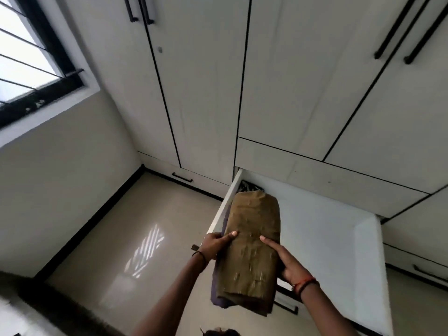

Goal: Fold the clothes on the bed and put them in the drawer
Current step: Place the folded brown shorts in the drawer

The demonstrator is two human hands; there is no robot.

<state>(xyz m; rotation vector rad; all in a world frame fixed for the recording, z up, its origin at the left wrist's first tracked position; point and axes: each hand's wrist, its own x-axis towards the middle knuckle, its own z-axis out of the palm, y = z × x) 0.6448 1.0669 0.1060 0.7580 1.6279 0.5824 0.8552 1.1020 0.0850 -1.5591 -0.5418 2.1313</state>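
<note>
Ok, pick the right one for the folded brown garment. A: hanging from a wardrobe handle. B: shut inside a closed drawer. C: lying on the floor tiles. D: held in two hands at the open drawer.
D: the left hand and the right hand each hold a side of the folded brown garment, its far end over the open white drawer.
</note>
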